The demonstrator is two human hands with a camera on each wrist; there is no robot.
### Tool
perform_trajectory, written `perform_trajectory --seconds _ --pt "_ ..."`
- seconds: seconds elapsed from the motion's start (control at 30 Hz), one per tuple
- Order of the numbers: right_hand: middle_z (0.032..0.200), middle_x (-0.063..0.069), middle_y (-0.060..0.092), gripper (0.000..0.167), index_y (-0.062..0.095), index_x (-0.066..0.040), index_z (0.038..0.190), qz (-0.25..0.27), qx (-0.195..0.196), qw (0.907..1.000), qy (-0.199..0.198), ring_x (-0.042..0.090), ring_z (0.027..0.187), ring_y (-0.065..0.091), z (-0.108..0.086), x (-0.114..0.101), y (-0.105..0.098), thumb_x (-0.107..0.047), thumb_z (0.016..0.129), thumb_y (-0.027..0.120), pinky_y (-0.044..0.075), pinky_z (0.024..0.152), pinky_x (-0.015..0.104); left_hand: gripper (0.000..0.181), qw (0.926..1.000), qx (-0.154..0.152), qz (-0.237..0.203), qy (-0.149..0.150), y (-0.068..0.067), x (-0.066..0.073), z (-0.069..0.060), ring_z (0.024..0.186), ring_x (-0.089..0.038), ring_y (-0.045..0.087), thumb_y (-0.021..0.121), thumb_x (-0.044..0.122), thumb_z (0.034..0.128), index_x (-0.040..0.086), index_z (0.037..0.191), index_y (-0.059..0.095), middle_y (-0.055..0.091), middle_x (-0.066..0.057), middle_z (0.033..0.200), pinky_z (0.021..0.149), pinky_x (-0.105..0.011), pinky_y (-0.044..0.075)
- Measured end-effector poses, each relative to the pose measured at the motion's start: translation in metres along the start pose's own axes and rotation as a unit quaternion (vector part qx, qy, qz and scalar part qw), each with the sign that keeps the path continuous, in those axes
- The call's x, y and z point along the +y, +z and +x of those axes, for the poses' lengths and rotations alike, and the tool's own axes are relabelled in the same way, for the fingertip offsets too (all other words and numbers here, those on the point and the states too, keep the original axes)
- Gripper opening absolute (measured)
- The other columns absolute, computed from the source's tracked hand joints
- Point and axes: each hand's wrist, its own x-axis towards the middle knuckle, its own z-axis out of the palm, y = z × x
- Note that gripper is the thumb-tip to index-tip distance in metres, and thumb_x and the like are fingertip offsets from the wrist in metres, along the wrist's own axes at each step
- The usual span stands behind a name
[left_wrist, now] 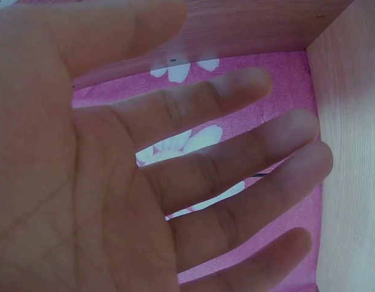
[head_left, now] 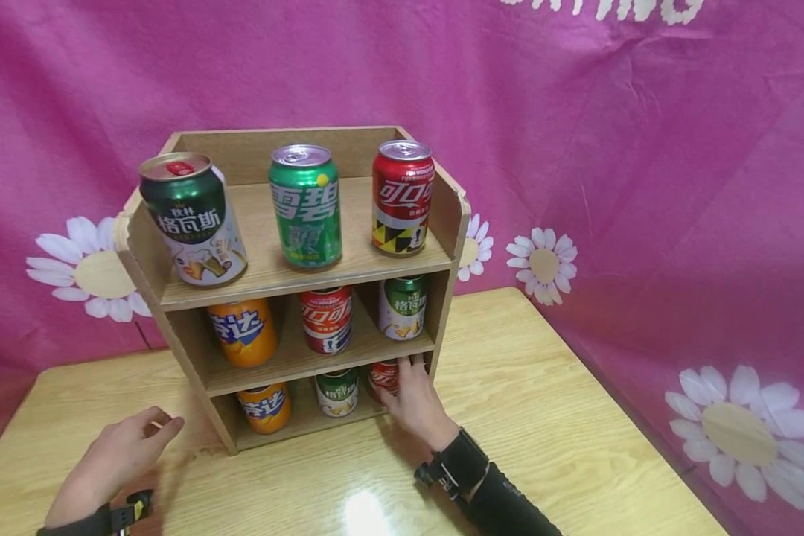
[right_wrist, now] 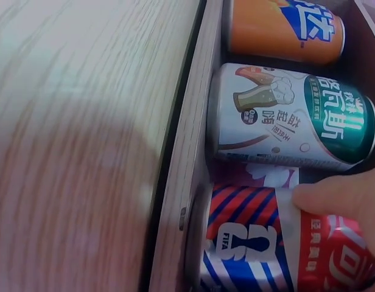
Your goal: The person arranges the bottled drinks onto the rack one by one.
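Observation:
My right hand [head_left: 417, 402] is at the right end of the wooden shelf's [head_left: 261, 380] bottom level and grips a red cola can [head_left: 383, 377]. In the right wrist view its thumb [right_wrist: 339, 198] lies along the side of that upright red can [right_wrist: 254, 243]; the other fingers are out of sight there. Beside it stands a green-and-white can [right_wrist: 285, 118], then an orange can [right_wrist: 285, 30]. My left hand [head_left: 123, 452] hovers over the table left of the shelf, holding nothing. Its fingers [left_wrist: 212, 164] are spread and nearly straight in the left wrist view.
On the top level stand a green-and-white can [head_left: 194, 223], a green can [head_left: 306, 208] and a red can [head_left: 403, 197]. The middle level holds an orange can [head_left: 243, 333], a red can [head_left: 327, 320] and a green-and-white can [head_left: 403, 309]. A pink flowered cloth [head_left: 616, 186] hangs behind the table [head_left: 529, 417].

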Motion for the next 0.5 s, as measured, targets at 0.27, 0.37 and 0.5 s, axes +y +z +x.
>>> perform_trajectory --seconds 0.27,0.37,0.5 --pt "0.125 0.030 0.039 0.089 0.027 -0.003 0.143 -0.024 0.018 0.9994 -0.015 0.043 0.101 0.056 0.0039 -0.0018 0.0013 -0.011 0.072 0.081 0.053 0.077 0.047 0.050 0.9996 -0.020 -0.008 -0.016 -0.0032 0.0026 -0.0003 0.087 -0.033 0.060 0.041 0.043 0.0995 -0.003 0.107 0.059 0.065 -0.016 0.093 0.070 -0.048 0.046" --pt "0.123 0.030 0.041 0.086 0.029 -0.003 0.141 -0.024 0.019 0.9995 -0.011 0.043 0.099 0.057 0.0025 -0.0011 0.0011 -0.012 0.073 0.081 0.054 0.074 0.047 0.048 0.9998 -0.016 -0.009 -0.013 -0.0021 0.0036 -0.0003 0.087 -0.033 0.060 0.042 0.041 0.0996 -0.003 0.105 0.060 0.065 -0.016 0.093 0.071 -0.048 0.046" --pt "0.122 0.031 0.042 0.084 0.031 -0.002 0.140 -0.017 0.016 0.9997 -0.010 0.043 0.100 0.056 -0.0002 -0.0011 -0.0006 -0.013 0.073 0.081 0.054 0.075 0.047 0.045 0.9998 -0.013 -0.006 -0.013 -0.0003 0.0043 -0.0002 0.086 -0.032 0.060 0.042 0.040 0.0996 -0.002 0.105 0.060 0.066 -0.016 0.093 0.070 -0.047 0.046"
